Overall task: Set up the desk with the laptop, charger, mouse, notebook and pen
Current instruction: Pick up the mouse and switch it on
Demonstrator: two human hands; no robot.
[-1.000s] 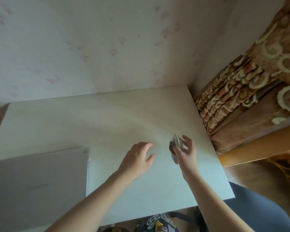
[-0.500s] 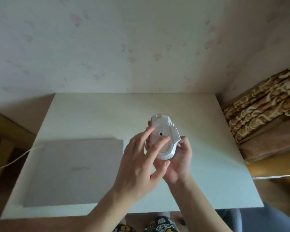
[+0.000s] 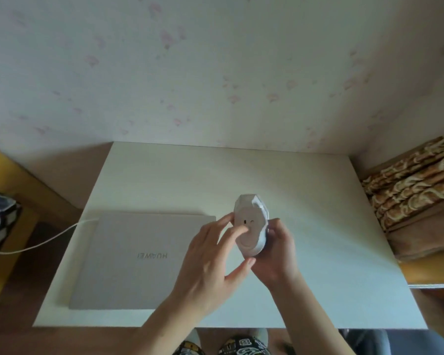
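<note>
- The closed grey slab-shaped laptop (image 3: 141, 260) lies on the left of the pale bench (image 3: 344, 252), with a thin white charger cable (image 3: 41, 242) reaching its left edge: 2 items look placed.
- The right hand (image 3: 274, 254) grips the white plastic mouse (image 3: 250, 224) above the bench, underside up.
- The left hand (image 3: 210, 272) has its fingers mostly extended, 1 fingertip pressing the underside, probably at a switch.
- No notebook or pen is visible; mouse, notebook and pen remain.

Single head-worn view, wide-angle, looking forward and steeply down from above the near edge of the desk (image 3: 305, 180). Whole desktop in frame, far edge against the wall (image 3: 215, 73). Both forearms enter from the bottom edge, close to the lens.
</note>
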